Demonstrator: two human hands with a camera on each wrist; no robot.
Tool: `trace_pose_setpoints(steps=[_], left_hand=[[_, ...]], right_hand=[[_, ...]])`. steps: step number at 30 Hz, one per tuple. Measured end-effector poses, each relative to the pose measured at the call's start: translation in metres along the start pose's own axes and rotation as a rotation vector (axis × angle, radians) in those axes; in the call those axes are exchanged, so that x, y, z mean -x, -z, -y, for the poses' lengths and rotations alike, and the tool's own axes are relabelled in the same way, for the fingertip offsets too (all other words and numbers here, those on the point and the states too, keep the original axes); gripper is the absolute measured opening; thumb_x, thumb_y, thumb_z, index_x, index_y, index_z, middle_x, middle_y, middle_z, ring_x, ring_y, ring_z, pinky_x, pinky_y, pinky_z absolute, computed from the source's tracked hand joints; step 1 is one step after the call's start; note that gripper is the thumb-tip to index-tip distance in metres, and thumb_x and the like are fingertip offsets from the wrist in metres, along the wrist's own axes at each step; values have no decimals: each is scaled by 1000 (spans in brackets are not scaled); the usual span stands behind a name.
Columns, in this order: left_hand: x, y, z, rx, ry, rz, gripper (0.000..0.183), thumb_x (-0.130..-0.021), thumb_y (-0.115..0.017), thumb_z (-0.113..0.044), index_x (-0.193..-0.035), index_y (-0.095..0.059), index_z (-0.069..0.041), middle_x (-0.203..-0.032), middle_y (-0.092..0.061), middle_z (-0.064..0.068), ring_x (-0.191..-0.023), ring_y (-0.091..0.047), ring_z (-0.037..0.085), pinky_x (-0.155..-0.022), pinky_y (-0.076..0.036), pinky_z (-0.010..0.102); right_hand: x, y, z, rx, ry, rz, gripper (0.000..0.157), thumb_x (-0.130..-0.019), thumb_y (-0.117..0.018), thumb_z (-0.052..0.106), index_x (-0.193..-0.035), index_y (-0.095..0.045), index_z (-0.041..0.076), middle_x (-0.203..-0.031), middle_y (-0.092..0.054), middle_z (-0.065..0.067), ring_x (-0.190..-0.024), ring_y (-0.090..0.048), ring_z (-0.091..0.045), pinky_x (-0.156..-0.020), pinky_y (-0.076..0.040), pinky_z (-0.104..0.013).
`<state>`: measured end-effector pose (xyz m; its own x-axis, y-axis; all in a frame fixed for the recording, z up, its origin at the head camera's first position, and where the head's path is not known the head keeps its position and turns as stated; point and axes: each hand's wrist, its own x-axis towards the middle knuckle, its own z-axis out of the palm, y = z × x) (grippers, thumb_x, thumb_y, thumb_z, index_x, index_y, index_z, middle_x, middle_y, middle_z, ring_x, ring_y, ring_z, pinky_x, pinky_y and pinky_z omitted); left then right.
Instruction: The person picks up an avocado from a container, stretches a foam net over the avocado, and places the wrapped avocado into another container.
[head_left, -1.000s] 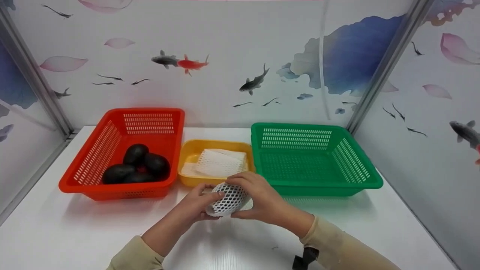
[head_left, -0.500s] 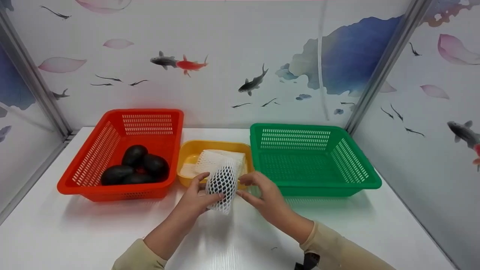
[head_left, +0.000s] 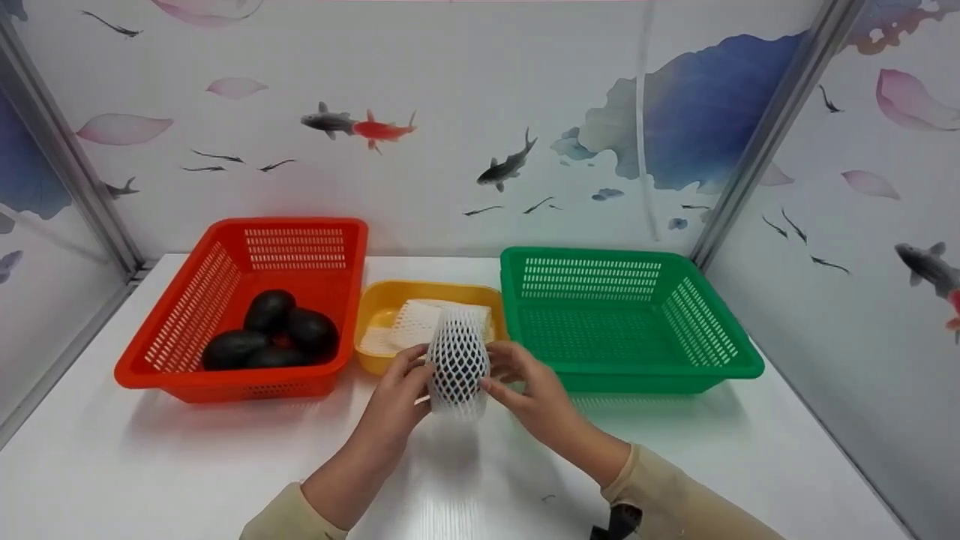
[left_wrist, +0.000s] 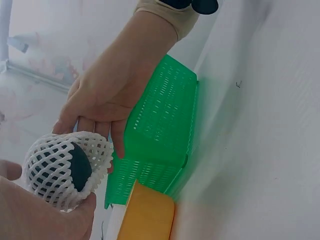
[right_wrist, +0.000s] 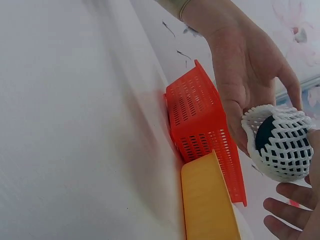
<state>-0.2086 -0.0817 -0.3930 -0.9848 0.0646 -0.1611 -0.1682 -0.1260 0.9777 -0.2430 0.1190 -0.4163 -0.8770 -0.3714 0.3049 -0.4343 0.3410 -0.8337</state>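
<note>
1. From the near edge of the tabletop (head_left: 225, 465), both forearms are stretched forward and angled inward, the light sleeves (head_left: 675, 495) ending short of the wrists. A black strap (head_left: 624, 519) is seen at the right sleeve.
2. The left hand (head_left: 396, 397) is curled about the near-left side of a white net (head_left: 458, 364), its thumb laid toward the front and its fingers partly hidden behind.
3. By the right hand (head_left: 538, 386), the opposite side is pinched between bent forefinger and thumb; the hands are kept apart only by the net.
4. The net is held upright between the hands, above the tabletop. Inside it a dark oval (left_wrist: 80, 167) is enclosed, left bare at one open end, as shown in both wrist views.
5. Just beyond, folded nets (head_left: 416, 319) are contained in a yellow tray (head_left: 381, 307), partly covered from sight by the held net.
6. The tray is flanked by a red basket (head_left: 210, 391) on the left, where four ovals (head_left: 313, 330) are gathered, and a green basket (head_left: 637, 382) on the right.
7. Farthest back, a white wall (head_left: 450, 60) is printed with fish and petals.
</note>
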Motion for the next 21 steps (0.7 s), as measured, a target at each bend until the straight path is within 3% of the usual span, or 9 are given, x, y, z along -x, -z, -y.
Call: trace_pose_setpoints(steps=[6,12,17,21], left_hand=[[-1,0,-3,140,-31,-8,37,-104,-44,-22,-140,-44,-13,-132,-48,15,-113,-54,31,-101,-45,41],[-3,-4,-5,145,-86,-38,37,-101,-48,-8,-137,-44,-14,-131,-50,19,-115,-55,33,-101,-44,44],[-5,-8,-9,130,-104,-95,39,-95,-59,-3,-132,-51,-11,-129,-52,16,-116,-54,30,-99,-46,41],[-6,-10,-13,96,-105,-124,42,-90,-67,-3,-130,-56,-11,-128,-54,13,-116,-53,29,-96,-49,38]], right_hand=[[3,4,6,-47,84,-98,39,-92,-69,20,-127,-55,8,-118,-59,-3,-103,-58,-20,-93,-48,-43],[4,9,11,-91,214,-188,30,-91,-67,4,-120,-58,5,-115,-58,-6,-99,-61,-22,-90,-51,-36],[4,12,13,-161,207,-170,25,-98,-55,-1,-122,-59,1,-121,-57,-11,-106,-61,-24,-95,-49,-38],[5,14,15,-262,125,-144,29,-101,-48,2,-129,-53,-4,-130,-53,-15,-116,-57,-27,-100,-45,-38]])
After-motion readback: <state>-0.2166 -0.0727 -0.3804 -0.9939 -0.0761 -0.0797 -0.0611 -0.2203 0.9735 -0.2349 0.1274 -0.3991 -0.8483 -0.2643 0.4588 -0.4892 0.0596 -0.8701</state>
